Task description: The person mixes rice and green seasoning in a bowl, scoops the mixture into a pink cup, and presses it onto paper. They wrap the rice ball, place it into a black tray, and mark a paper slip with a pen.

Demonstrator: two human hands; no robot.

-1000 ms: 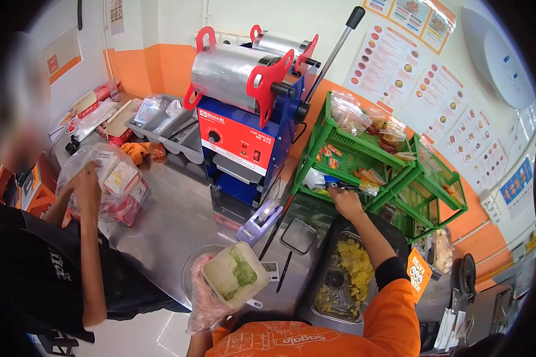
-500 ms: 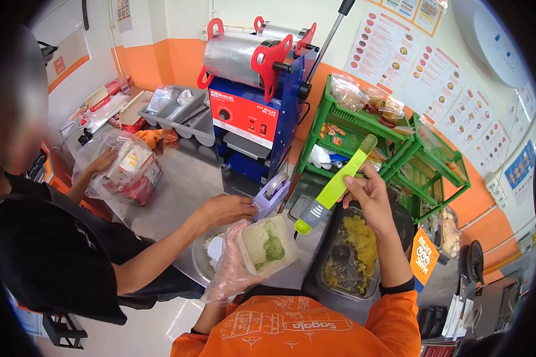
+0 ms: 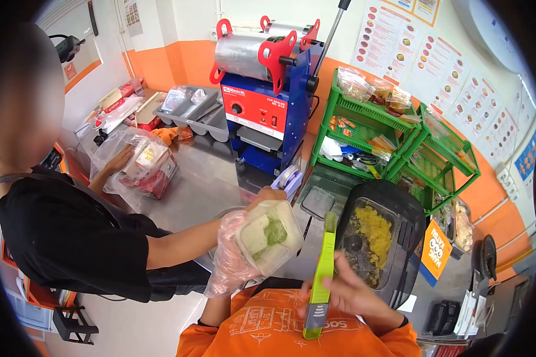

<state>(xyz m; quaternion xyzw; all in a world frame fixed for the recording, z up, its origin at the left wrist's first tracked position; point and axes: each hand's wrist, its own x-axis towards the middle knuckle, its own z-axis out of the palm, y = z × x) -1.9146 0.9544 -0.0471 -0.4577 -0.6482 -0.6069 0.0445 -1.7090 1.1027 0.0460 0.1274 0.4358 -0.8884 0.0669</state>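
My left hand point(image 3: 229, 256), in a clear plastic glove, grips a translucent square tub point(image 3: 253, 229) tilted toward me. Green powder point(image 3: 274, 231) lies against the tub's inside. In my right hand point(image 3: 342, 291), bare and slightly blurred, is a lime-green adjustable measuring spoon point(image 3: 323, 262) with a grey slider, held nearly upright in front of my orange shirt. Right of the spoon, a black container point(image 3: 408, 238) holds yellow crumbly food point(image 3: 374, 235) under what looks like a clear lid or tray. Partly hidden behind the tub is a round bowl rim.
At left stands a co-worker, one hand point(image 3: 124, 159) at a plastic bag point(image 3: 143, 163), the other by a purple tape dispenser point(image 3: 287, 181). A blue and red cup sealer point(image 3: 259, 113) stands at the back. Green baskets point(image 3: 363, 134) and an orange sign point(image 3: 436, 249) are on the right.
My right hand has lowered the measuring spoon toward my shirt and turned it more upright. My left hand still holds the tub. The view has shifted slightly.
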